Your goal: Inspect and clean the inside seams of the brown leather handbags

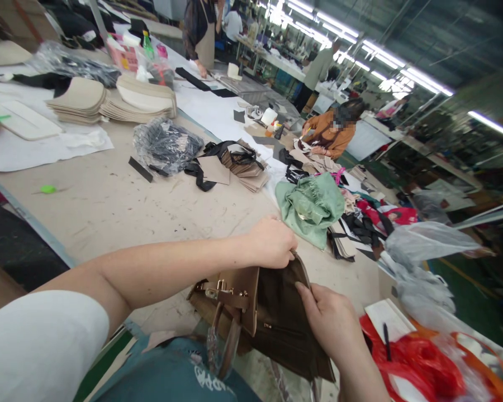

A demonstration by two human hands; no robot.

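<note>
A brown leather handbag (235, 304) with gold hardware and a strap lies at the table's near edge, its dark brown lining (283, 321) pulled open. My left hand (272, 241) is closed on the upper rim of the bag's opening. My right hand (329, 318) pinches the dark lining from the right side, thumb on top. Both forearms reach in from the bottom of the view.
A green cloth bundle (310, 204) lies just beyond the bag. Tan cut pieces with black straps (235, 164), a plastic-wrapped dark bundle (165, 146) and beige stacks (145, 99) lie farther back. Red plastic bags (414, 363) sit at right. Other people work at the far end.
</note>
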